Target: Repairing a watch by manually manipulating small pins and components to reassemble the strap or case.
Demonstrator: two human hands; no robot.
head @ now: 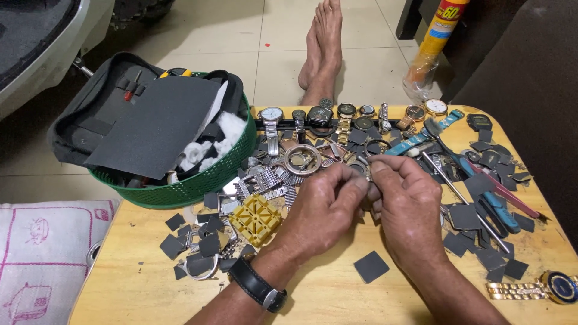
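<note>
Yellow spray can [441, 27] beyond hands [367, 198]

A home corner serves as an improvised watch-repair spot: a low wooden table [337, 295] stands on pale floor tiles [283, 36], the person's bare feet [322, 48] stretched out beyond it. Past the fingers [355, 180] lies a row of wristwatches [337, 114]; left of them a green basket [198, 180] with a tool case [96, 114]; right of them, hand tools [481, 192].

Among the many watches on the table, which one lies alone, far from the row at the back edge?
The gold watch with the dark blue dial, at the table's front right corner. The other watches sit together along the back edge; this one lies by itself, right of the right hand.
</note>
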